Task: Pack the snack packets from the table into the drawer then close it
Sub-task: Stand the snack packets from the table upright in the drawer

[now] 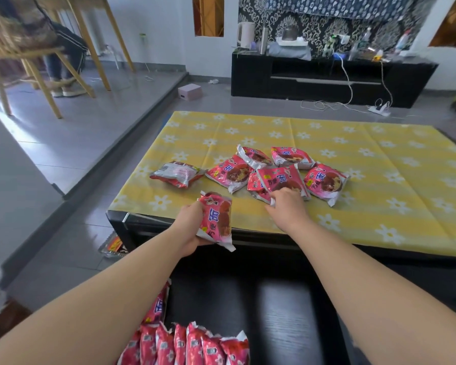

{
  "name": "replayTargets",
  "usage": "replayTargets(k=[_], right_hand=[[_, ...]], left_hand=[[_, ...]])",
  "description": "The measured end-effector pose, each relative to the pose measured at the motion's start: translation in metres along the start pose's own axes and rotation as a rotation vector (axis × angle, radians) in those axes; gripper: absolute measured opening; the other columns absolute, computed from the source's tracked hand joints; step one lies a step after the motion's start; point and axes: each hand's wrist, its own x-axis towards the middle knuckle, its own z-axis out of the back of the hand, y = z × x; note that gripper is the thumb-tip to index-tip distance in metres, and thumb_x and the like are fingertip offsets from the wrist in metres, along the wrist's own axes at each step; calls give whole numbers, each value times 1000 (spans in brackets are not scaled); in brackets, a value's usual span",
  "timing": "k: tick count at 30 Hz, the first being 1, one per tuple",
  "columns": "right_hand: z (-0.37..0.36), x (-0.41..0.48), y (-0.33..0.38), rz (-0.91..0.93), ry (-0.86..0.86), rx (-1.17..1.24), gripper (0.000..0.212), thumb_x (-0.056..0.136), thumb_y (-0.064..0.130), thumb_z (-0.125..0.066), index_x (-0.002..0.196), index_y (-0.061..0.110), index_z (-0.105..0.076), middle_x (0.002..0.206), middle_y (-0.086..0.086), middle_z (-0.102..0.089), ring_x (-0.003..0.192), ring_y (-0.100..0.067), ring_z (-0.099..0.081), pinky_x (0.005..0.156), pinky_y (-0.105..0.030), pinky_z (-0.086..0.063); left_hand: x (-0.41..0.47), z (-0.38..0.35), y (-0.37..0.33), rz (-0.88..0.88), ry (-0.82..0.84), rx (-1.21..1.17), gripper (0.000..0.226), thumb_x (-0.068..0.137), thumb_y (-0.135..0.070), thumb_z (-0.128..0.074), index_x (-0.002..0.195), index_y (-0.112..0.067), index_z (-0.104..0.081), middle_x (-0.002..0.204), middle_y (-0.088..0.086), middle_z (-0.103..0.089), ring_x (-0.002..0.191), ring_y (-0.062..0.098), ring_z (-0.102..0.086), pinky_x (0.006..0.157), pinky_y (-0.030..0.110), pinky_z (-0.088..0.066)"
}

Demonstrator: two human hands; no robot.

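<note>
Several pink snack packets lie in a cluster on the yellow flowered tablecloth. My left hand grips one pink packet at the table's front edge, above the open drawer. My right hand reaches onto the table and pinches the near corner of another packet in the middle of the cluster. The black drawer stands open below me, with several packets lined upright along its near left side.
A silver-backed packet lies apart at the left of the cluster. A black TV cabinet with cables stands beyond the table. Wooden chairs and a seated person's legs are at the far left. A wrapper lies on the floor by the table leg.
</note>
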Motion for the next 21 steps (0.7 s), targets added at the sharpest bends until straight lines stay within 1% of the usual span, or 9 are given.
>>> replayTargets(k=[2,5,11,13,14,16,17,19,21], right_hand=[[1,-6,-1,21,26,-101,36,102,34,-63,124,6,-71,120,-11,-68,117,-30,-58,108,-41,-41],[4,-20,-1,41,-40,-60,33,101,31,-65,120,6,-75,116,-11,-71,118,-32,-57,109,-42,-40],[10,-50,-2,43,-110,7,15,96,27,-71,92,13,-75,89,-4,-70,103,-26,-60,91,-42,-53],[8,-55,-3,20,-82,9,21,93,29,-74,107,15,-66,103,-8,-66,113,-30,-59,92,-45,-54],[6,-57,-4,2,-45,-26,40,90,34,-76,124,18,-61,120,-12,-63,125,-33,-53,100,-47,-52],[0,-62,-4,-25,117,-103,81,90,44,-77,158,31,-35,163,-11,-32,153,-41,-21,117,-53,-37],[-2,-64,-2,-24,199,-136,86,93,43,-73,163,36,-23,172,-6,-12,158,-42,-4,121,-56,-29],[-8,-65,0,4,266,-176,70,104,28,-60,164,35,-25,175,-6,-1,159,-43,7,124,-55,-25],[-11,-66,2,23,216,-220,56,105,7,-50,157,29,-45,174,-8,-17,159,-43,-4,123,-51,-29]], left_hand=[[-7,-1,3,16,25,11,37,103,-23,-50,130,-2,-62,109,21,-73,104,44,-73,82,66,-61],[-17,2,3,26,42,16,36,104,-23,-49,130,-3,-62,114,23,-74,105,43,-73,80,61,-63],[-36,8,2,33,11,-6,34,104,-23,-47,127,-5,-64,110,21,-73,106,42,-72,90,64,-59],[-40,6,1,41,20,-13,34,104,-23,-47,127,-5,-64,118,24,-73,108,43,-71,90,64,-58],[-43,6,1,44,26,-18,34,104,-23,-47,127,-5,-65,122,25,-73,109,44,-71,90,64,-59],[-49,7,2,48,29,-20,33,104,-23,-47,126,-5,-65,123,25,-72,108,43,-72,89,63,-59],[-51,9,1,48,26,-21,32,104,-23,-47,124,-5,-65,122,24,-73,107,43,-72,90,63,-59],[-55,13,1,49,27,-17,30,103,-23,-47,121,-6,-65,119,24,-74,105,43,-73,90,64,-59],[-55,18,2,47,28,-8,28,103,-22,-47,118,-6,-65,112,23,-75,100,42,-74,89,64,-59]])
